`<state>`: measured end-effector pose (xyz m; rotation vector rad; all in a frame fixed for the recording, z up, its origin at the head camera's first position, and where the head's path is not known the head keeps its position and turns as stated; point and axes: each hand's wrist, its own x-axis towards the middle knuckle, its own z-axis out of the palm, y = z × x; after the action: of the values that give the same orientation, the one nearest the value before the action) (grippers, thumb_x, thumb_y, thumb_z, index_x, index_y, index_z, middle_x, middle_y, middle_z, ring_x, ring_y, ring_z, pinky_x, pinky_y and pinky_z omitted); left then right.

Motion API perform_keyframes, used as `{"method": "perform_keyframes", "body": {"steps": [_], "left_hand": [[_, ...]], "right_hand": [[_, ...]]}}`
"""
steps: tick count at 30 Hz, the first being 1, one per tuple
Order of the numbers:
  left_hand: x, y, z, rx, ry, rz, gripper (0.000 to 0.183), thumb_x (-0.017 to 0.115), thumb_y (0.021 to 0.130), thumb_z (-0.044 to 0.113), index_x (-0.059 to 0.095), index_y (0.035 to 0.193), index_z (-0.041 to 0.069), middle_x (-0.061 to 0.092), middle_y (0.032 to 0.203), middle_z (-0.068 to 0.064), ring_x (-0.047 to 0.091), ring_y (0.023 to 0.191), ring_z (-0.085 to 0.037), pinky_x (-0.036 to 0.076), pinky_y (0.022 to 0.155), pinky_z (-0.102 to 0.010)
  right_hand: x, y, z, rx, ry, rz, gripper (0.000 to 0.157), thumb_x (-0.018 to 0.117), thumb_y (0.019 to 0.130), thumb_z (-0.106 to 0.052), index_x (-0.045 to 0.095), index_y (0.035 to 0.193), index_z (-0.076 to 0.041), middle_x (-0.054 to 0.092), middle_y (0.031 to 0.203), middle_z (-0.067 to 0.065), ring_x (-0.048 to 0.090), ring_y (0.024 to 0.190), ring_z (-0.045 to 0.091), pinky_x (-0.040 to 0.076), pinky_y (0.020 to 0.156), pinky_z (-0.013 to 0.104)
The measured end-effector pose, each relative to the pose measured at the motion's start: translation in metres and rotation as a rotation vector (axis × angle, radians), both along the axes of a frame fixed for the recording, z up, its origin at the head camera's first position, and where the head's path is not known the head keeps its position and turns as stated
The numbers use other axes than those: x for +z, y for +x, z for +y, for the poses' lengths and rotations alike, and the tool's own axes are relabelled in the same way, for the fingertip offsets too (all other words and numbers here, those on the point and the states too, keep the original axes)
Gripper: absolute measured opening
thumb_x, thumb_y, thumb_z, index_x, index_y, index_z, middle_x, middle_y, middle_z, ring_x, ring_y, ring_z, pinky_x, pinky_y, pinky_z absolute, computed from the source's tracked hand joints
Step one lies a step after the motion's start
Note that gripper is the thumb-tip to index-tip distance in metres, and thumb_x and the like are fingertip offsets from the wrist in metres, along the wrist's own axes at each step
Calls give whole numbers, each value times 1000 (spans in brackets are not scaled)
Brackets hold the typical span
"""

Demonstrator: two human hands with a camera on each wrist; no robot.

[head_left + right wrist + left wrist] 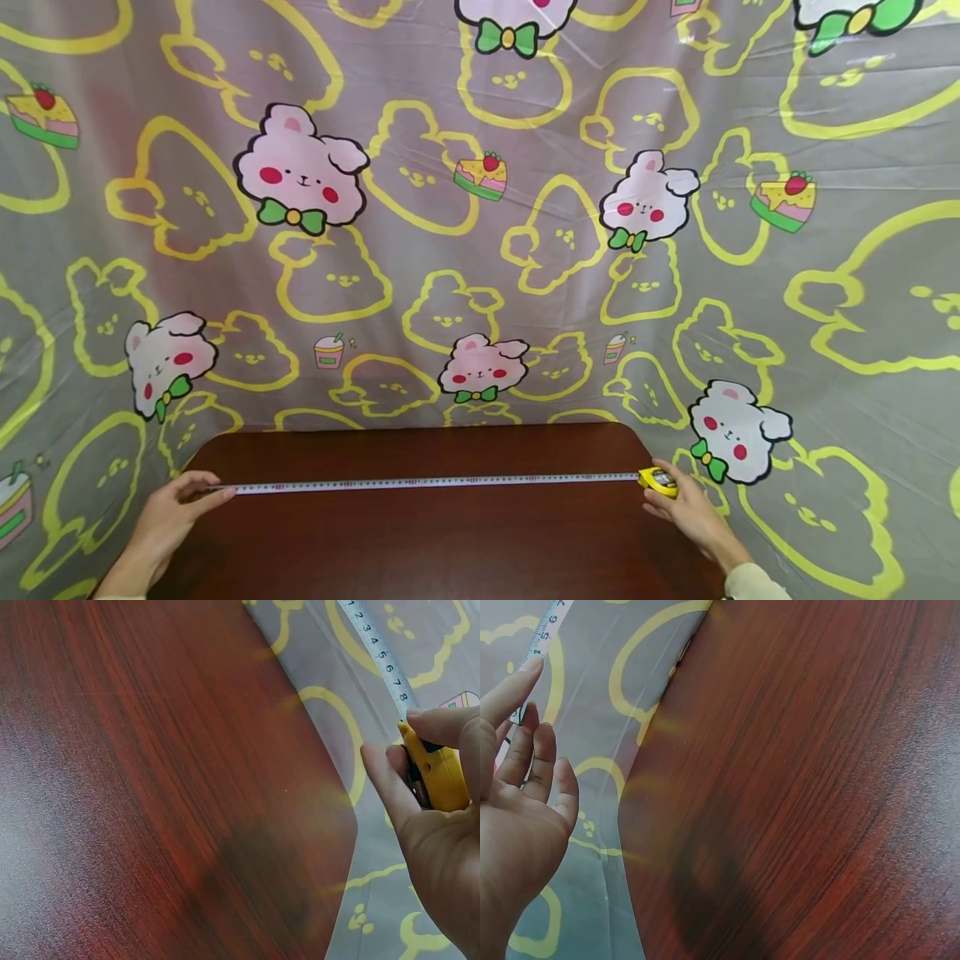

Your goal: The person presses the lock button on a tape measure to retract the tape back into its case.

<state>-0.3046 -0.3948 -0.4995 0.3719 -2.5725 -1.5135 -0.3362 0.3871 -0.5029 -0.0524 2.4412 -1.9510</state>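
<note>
A yellow tape measure (pixel 660 482) sits in my right hand (pixel 692 510), its case gripped between thumb and fingers. From it a white blade (pixel 435 482) runs out straight across to the left side in the head view. My left hand (pixel 167 514) pinches the blade's far end between thumb and fingertips. Close up in the left wrist view, the thumb (pixel 514 694) presses on the numbered strip, and the other fingers are loosely bent below it. The right wrist view shows the yellow case (pixel 442 776) partly covered by the thumb and palm, with the blade leaving its mouth.
Beneath the stretched blade is a dark red-brown wooden table (pixel 420 542) with rounded corners. A grey curtain (pixel 555 333) printed with yellow outlines and white bunny faces hangs behind the table and along both sides.
</note>
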Motion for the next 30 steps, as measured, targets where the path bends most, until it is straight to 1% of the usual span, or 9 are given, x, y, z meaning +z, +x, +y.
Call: {"method": "perform_keyframes", "body": {"steps": [3, 5, 10, 14, 17, 20, 26, 30], "left_hand": [[0, 0, 1, 12, 17, -15, 56, 82, 88, 50, 65, 112, 2, 66, 113, -10, 56, 105, -26, 49, 86, -46], [0, 0, 2, 12, 16, -18, 57, 81, 88, 50, 65, 113, 1, 65, 115, -11, 55, 108, -30, 48, 87, -48], [-3, 0, 6, 13, 5, -22, 59, 82, 87, 53, 65, 112, 2, 64, 115, -12, 56, 106, -30, 48, 83, -45], [-5, 0, 8, 7, 34, -29, 63, 82, 85, 55, 64, 112, 2, 63, 117, -15, 54, 112, -37, 48, 85, -50], [-6, 0, 9, 7, 52, -26, 62, 82, 85, 55, 64, 112, 2, 64, 117, -14, 52, 115, -39, 46, 87, -52], [-6, 0, 10, 7, 48, -22, 59, 82, 86, 53, 64, 112, 3, 65, 115, -11, 53, 113, -36, 46, 87, -50], [-3, 1, 14, 1, 23, -13, 55, 81, 87, 52, 66, 111, 5, 66, 108, -3, 57, 98, -20, 48, 81, -41], [-4, 2, 17, 1, 19, -13, 57, 81, 86, 54, 65, 110, 5, 66, 107, -2, 56, 98, -20, 47, 79, -39]], "right_hand": [[-2, 0, 0, -7, 15, 9, 67, 57, 101, 11, 17, 155, 13, 37, 131, 38, 63, 104, 28, 54, 91, 47], [-3, 0, 0, -18, 37, 23, 67, 59, 100, 10, 20, 154, 13, 39, 131, 38, 64, 103, 29, 54, 90, 47], [-3, 0, -4, -39, 105, 51, 66, 65, 99, 6, 27, 153, 12, 44, 128, 35, 66, 101, 30, 56, 88, 45], [0, 1, -10, -36, 144, 50, 65, 67, 98, 3, 30, 152, 11, 46, 128, 33, 65, 104, 35, 56, 87, 45], [2, 1, -13, -36, 162, 47, 65, 68, 99, 2, 31, 152, 11, 45, 129, 32, 64, 107, 38, 56, 87, 46], [3, 0, -14, -34, 183, 56, 65, 68, 99, 0, 32, 152, 10, 44, 130, 31, 64, 106, 35, 56, 87, 45], [3, 1, -18, -29, 205, 74, 63, 68, 99, -1, 33, 150, 9, 42, 132, 31, 64, 104, 30, 57, 86, 44], [2, 2, -20, -34, 232, 71, 62, 69, 99, -4, 35, 150, 8, 44, 131, 29, 64, 102, 29, 57, 86, 44]]}}
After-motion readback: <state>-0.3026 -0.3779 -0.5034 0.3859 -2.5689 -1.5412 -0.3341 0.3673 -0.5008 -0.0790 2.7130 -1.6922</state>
